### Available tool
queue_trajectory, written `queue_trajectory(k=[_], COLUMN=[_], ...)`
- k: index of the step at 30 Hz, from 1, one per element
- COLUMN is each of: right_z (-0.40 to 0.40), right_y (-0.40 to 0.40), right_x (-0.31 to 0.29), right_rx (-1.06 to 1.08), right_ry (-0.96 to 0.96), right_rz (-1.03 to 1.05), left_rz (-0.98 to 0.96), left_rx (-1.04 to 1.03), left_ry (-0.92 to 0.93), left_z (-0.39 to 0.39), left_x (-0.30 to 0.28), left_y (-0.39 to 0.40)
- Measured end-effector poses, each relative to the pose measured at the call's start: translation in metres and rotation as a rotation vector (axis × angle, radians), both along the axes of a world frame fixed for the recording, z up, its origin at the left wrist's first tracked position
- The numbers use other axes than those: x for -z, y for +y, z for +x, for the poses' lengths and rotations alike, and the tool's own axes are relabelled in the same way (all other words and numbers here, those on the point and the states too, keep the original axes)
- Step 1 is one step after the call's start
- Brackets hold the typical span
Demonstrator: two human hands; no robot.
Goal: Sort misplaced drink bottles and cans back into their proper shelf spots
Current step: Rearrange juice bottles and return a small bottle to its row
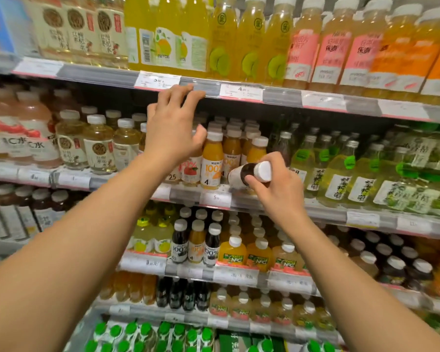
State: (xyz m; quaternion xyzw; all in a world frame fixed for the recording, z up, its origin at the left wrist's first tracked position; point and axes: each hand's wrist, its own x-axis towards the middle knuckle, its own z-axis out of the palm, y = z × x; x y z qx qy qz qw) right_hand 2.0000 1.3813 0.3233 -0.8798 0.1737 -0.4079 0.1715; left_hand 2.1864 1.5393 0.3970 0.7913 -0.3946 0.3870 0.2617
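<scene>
Your right hand grips a small dark juice bottle with a white cap, thumb and fingers curled round its neck and shoulder; the bottle is tipped over, cap toward the right, its base toward the shelf, just above the front edge of the second shelf; whether its base touches the edge you cannot tell. Your left hand is raised in front of the same shelf with fingers spread and relaxed, gripping nothing; its fingertips reach up to the price rail of the shelf above, and its thumb lies just beside the cap of an orange juice bottle marked 100%. That orange bottle stands upright at the shelf front, an apple juice bottle to its left, more white-capped orange bottles behind; pale green glass bottles stand to the right of your right hand; on the shelf below, two dark juice bottles flank one orange bottle.
</scene>
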Motion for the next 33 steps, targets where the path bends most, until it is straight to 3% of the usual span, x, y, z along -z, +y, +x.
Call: queue_trajectory(k=[9, 13, 15, 18, 24, 26, 30, 33], right_z=[-0.077, -0.095, -0.102, -0.109, -0.099, -0.094, -0.085, -0.079], right_y=[0.004, 0.004, 0.005, 0.005, 0.001, 0.001, 0.002, 0.002], right_x=[0.034, 0.066, 0.079, 0.088, 0.091, 0.092, 0.095, 0.099], right_rx=[-0.135, -0.110, -0.086, -0.045, 0.059, 0.077, 0.100, 0.123], right_ry=[-0.093, -0.094, -0.092, -0.099, -0.062, -0.059, -0.027, -0.002], right_rz=[0.274, 0.457, 0.497, 0.503, 0.488, 0.487, 0.460, 0.466], left_rz=[0.097, -0.023, 0.001, 0.166, 0.797, 0.849, 0.635, 0.663], left_rx=[0.115, 0.184, 0.241, 0.242, 0.230, 0.247, 0.196, 0.080], left_ry=[0.191, 0.062, 0.152, 0.327, 0.667, 0.734, 0.631, 0.510], left_z=[-0.028, -0.060, -0.066, -0.060, -0.030, -0.019, 0.004, 0.018], left_x=[-0.011, 0.035, 0.072, 0.127, 0.204, 0.224, 0.249, 0.254], left_y=[0.024, 0.041, 0.045, 0.041, 0.016, 0.008, -0.016, -0.037])
